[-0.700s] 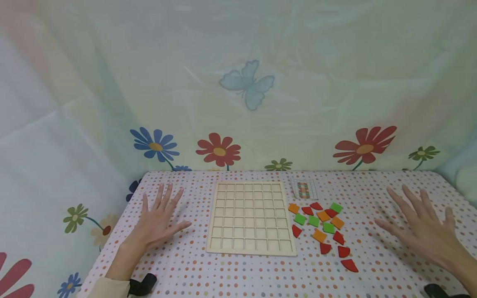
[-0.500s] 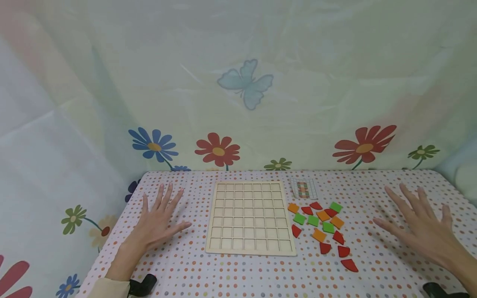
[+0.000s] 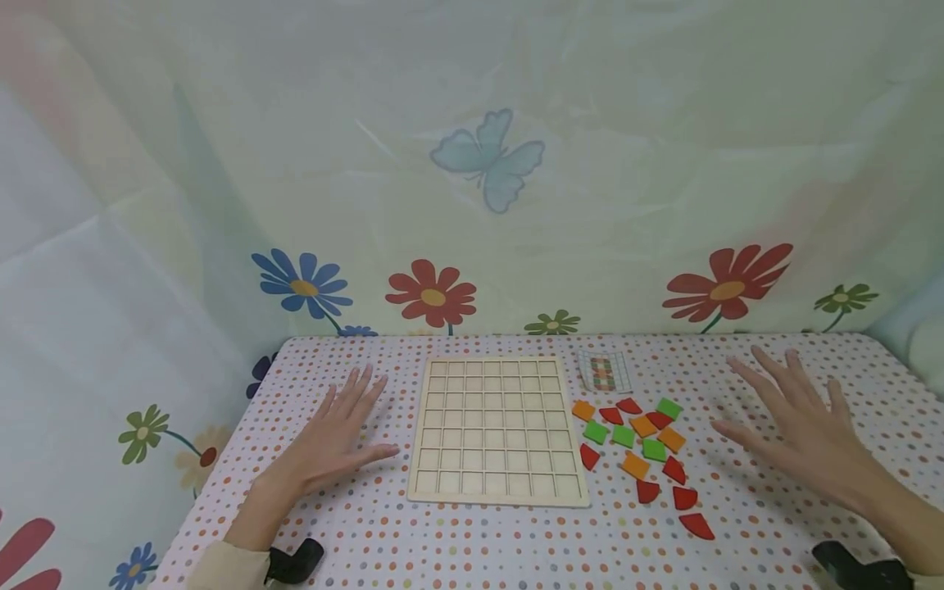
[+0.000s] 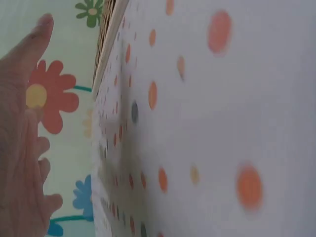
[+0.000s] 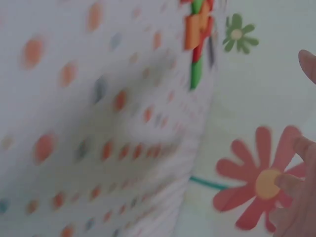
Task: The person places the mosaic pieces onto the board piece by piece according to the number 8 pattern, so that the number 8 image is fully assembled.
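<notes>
In the head view, a pale wooden grid board (image 3: 498, 431) lies in the middle of the table. My left hand (image 3: 324, 447) hovers to its left with fingers spread and nothing held. Over on the right, my right hand (image 3: 804, 438) is spread above the table, also holding nothing. Between the board and that hand lie several flat pieces: red quarter-rounds (image 3: 696, 526), orange pieces (image 3: 635, 466) and green pieces (image 3: 654, 449). The left wrist view shows the left hand (image 4: 22, 148) above the cloth. The right wrist view catches part of the right hand (image 5: 298, 187).
A small card (image 3: 603, 373) with a coloured grid pattern lies behind the pieces. Dotted cloth (image 3: 442, 549) covers the table. A flowered curtain (image 3: 605, 205) hangs behind the table's back edge. Black straps (image 3: 295, 562) sit on both wrists.
Both hands have moved inward, the left one to the right and the right one to the left. The board, pieces and card lie as before; the view has shifted slightly.
</notes>
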The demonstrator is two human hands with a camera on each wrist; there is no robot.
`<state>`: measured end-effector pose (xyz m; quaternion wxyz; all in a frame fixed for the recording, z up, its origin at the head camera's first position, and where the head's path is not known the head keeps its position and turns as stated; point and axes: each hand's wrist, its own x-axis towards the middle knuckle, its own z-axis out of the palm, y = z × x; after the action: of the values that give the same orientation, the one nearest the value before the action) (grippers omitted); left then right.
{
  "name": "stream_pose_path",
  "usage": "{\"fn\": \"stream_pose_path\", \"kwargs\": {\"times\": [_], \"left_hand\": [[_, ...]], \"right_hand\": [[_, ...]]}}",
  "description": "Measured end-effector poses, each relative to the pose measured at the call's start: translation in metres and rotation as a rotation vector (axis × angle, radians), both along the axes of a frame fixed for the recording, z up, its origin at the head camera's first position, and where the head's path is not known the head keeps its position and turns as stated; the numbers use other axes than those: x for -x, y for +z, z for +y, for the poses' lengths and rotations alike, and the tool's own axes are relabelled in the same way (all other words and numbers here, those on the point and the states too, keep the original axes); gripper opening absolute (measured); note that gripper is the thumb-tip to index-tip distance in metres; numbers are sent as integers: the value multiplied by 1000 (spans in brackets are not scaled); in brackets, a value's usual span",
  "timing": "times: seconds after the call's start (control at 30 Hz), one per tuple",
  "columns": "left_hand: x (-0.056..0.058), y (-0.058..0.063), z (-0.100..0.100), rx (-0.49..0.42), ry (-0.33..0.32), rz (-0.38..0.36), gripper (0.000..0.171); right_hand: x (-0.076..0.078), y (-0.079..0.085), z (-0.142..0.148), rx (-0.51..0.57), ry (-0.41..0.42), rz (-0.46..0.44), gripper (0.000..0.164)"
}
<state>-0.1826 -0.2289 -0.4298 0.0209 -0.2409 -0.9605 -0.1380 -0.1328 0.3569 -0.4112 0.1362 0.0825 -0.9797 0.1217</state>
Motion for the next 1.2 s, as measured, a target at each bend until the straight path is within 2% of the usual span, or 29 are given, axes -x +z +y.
{"fn": "stream_pose_path", "kwargs": {"times": [0.17,0.33,0.43,0.57,0.7,0.8,0.97,1.2], "left_hand": [[4,-1,16,-28,-75,-81,107],[3,-3,26,-37,-101,-169,111],[3,-5,30,-30,-104,-208,112],[7,-7,35,-13,-120,-232,113],[9,-8,36,5,-131,-244,115],[10,-8,35,28,-128,-252,117],[10,-7,35,52,-120,-258,118],[12,-7,34,71,-133,-241,119]], "right_hand": [[10,19,-30,89,181,45,95],[20,39,-66,118,320,49,92],[24,50,-84,127,354,-23,87],[28,58,-100,179,397,-152,72],[35,55,-109,191,432,-247,61],[39,48,-112,180,454,-287,57],[43,38,-110,158,470,-299,49],[49,31,-117,148,492,-329,36]]}}
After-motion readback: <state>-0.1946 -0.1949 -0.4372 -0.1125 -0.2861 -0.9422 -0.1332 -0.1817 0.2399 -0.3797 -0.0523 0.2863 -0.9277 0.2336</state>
